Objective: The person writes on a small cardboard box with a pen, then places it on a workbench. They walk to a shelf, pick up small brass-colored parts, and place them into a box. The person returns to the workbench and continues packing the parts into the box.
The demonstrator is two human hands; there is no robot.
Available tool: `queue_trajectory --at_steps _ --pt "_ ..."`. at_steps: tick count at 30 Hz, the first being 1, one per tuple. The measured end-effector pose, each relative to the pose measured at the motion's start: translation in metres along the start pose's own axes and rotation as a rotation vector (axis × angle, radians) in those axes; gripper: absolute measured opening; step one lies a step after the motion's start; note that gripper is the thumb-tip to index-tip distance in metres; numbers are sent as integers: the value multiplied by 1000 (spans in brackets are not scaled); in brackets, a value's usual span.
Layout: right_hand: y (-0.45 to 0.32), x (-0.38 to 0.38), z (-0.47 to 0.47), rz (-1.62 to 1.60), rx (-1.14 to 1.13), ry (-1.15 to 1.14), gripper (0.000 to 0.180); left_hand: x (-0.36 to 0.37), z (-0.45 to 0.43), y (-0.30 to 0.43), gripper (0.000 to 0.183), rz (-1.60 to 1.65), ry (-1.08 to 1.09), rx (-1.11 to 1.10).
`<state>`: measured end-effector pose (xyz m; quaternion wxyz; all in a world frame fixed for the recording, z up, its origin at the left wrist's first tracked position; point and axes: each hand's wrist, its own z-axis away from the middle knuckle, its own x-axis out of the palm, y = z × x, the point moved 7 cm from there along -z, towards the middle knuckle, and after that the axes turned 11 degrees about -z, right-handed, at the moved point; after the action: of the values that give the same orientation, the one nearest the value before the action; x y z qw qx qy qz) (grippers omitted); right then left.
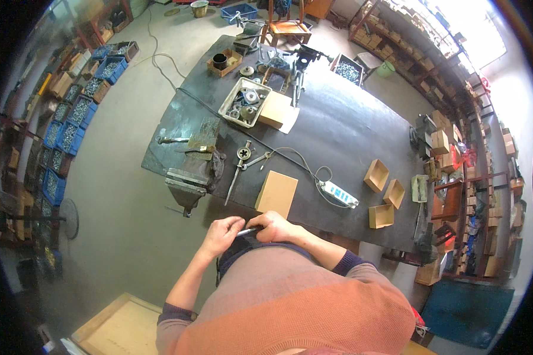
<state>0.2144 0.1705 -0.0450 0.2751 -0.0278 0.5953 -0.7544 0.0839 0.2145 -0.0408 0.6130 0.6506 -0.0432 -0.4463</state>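
Close to my waist, at the near edge of the workbench, my left hand (pixel 222 235) pinches one end of a slim grey metal rod (pixel 247 231). My right hand (pixel 273 226) has its curled fingers around the other end, hiding it. What kind of rod it is cannot be told. Just beyond my right hand stands a closed cardboard box (pixel 277 193). A die stock with a round die (pixel 244 153) lies farther in, its handle pointing toward me. Touching it is a spanner (pixel 256 160). To the left, a bench vise (pixel 188 182) is mounted at the bench edge.
A power strip (pixel 339 194) with its cable lies right of the box. Several open cardboard boxes (pixel 381 216) sit farther right. A white tray of metal parts (pixel 224 106) stands mid-bench (pixel 337 124). Shelves with blue bins (pixel 81 111) line the left; loaded racks (pixel 475 186) line the right.
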Motion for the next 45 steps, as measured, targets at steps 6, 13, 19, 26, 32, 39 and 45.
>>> queue_trajectory --at_steps 6,13,19,26,32,39,45 --pt "-12 29 -17 351 -145 -114 26 18 34 -31 28 138 -254 -280" --pt "-22 62 -44 540 -367 -170 18 17 65 -48 29 427 -106 -467" --pt "-17 63 -35 527 -257 -302 22 29 62 -36 25 472 -15 -484" --pt "5 15 10 498 -206 -358 26 74 36 9 19 360 -37 -434" --pt "3 -2 24 481 -230 -416 26 83 34 36 22 256 33 -430" --pt "-14 38 13 513 -426 -569 19 69 77 27 22 133 177 -472" --pt "-41 81 -8 647 -474 -710 24 27 110 33 19 8 342 -411"
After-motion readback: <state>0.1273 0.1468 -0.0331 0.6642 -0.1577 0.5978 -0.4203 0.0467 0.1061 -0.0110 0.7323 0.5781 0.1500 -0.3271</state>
